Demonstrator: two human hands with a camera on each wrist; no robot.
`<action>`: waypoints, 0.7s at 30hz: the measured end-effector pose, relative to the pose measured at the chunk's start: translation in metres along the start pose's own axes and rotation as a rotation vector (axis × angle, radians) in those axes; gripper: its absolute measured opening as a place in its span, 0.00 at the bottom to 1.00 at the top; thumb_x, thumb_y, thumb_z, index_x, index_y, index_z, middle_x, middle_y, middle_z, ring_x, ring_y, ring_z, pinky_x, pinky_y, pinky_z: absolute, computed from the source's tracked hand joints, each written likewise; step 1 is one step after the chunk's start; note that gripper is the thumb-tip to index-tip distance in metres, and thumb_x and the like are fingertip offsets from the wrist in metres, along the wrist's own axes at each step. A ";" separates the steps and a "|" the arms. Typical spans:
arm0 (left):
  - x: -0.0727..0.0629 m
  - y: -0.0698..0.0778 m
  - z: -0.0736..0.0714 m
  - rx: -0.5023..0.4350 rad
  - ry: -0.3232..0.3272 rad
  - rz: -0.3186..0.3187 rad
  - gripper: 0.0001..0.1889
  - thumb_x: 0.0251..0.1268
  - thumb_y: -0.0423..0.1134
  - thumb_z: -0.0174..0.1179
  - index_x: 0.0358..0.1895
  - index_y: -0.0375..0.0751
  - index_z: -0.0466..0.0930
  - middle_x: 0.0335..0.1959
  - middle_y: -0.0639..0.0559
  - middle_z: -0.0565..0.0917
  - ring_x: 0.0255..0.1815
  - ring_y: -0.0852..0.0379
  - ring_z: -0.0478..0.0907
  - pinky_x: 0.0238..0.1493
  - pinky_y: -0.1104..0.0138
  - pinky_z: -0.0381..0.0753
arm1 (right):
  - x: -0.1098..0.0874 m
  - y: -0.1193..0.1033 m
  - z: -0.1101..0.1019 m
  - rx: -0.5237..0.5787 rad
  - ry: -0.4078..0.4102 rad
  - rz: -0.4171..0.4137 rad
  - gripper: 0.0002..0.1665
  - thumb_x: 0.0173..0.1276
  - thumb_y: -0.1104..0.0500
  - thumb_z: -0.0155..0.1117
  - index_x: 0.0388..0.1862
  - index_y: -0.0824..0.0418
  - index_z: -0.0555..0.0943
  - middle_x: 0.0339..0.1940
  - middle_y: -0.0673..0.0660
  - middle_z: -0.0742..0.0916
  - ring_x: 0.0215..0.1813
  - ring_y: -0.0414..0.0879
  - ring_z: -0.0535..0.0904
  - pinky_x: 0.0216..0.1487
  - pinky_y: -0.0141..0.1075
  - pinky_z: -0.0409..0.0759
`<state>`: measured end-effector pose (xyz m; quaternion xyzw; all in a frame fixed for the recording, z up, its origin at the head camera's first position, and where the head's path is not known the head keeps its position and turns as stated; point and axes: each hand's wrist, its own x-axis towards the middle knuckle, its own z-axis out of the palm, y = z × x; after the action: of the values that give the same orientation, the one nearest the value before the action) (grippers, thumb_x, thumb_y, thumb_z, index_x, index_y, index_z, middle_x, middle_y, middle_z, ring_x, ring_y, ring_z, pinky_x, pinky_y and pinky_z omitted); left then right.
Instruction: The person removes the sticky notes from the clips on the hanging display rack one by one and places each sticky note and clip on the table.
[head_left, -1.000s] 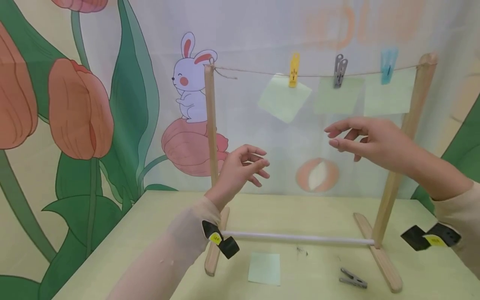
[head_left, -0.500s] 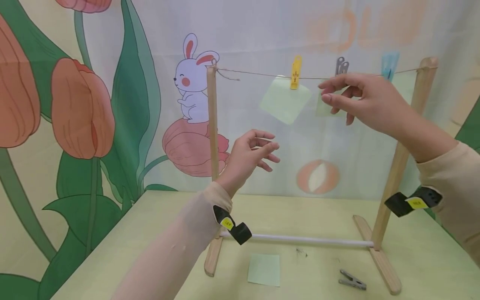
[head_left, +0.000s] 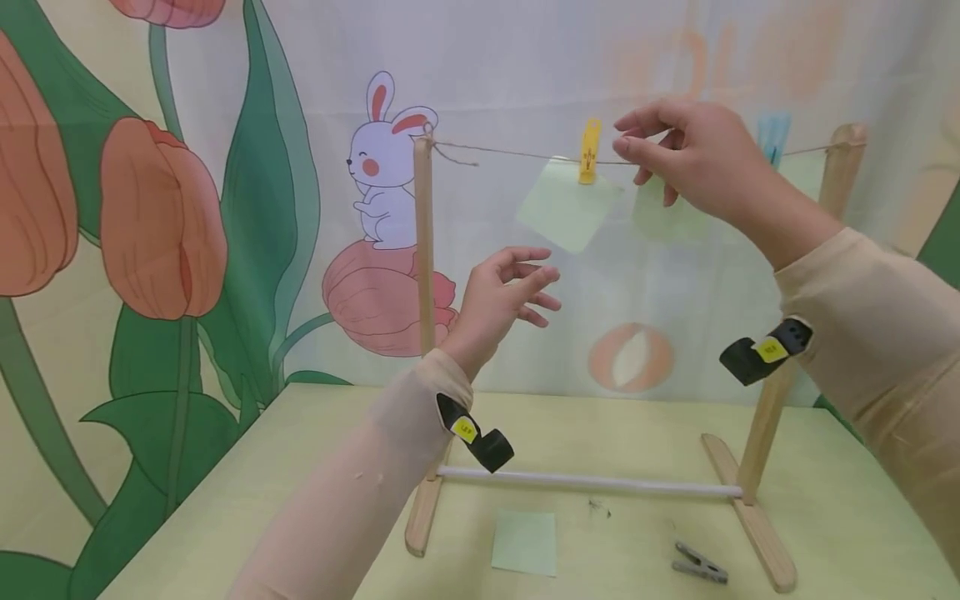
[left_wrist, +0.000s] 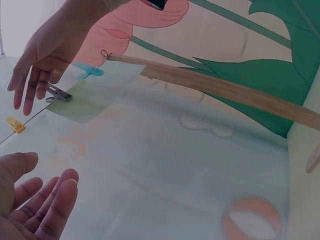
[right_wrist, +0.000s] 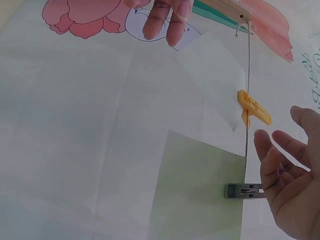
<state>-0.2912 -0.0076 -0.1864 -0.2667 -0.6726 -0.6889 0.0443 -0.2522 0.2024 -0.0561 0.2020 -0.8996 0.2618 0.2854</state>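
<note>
Reaching higher than moments ago, the right grip, relaxed and empty, nears the yellow clothespin on the string; the left grip hovers loose, also empty.

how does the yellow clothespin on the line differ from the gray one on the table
The yellow clothespin stands upright on the line, while the gray clothespin lies on the table. The yellow clothespin clips a pale green note; the gray clothespin clips nothing. Both are clothespins.
</note>
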 end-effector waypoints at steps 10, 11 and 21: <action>0.007 0.007 0.006 -0.043 0.028 0.007 0.17 0.66 0.41 0.60 0.55 0.39 0.75 0.46 0.43 0.84 0.27 0.58 0.85 0.32 0.64 0.87 | 0.015 -0.009 0.004 -0.021 -0.085 0.061 0.28 0.73 0.45 0.54 0.63 0.60 0.74 0.55 0.62 0.82 0.24 0.41 0.76 0.19 0.31 0.72; 0.008 0.008 0.007 -0.051 0.031 0.002 0.17 0.67 0.41 0.60 0.55 0.38 0.75 0.46 0.43 0.84 0.27 0.58 0.85 0.32 0.64 0.87 | 0.016 -0.009 0.005 -0.029 -0.091 0.068 0.28 0.73 0.45 0.53 0.63 0.60 0.74 0.54 0.63 0.82 0.22 0.42 0.76 0.18 0.31 0.71; 0.013 0.014 0.014 -0.110 0.078 -0.011 0.12 0.67 0.42 0.60 0.47 0.39 0.76 0.45 0.43 0.86 0.25 0.58 0.83 0.33 0.64 0.87 | 0.024 -0.011 0.011 -0.027 -0.086 0.133 0.27 0.73 0.46 0.53 0.62 0.62 0.76 0.56 0.64 0.82 0.23 0.33 0.76 0.30 0.32 0.68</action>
<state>-0.2920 0.0077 -0.1695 -0.2378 -0.6330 -0.7349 0.0522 -0.2696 0.1822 -0.0448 0.1491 -0.9258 0.2593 0.2313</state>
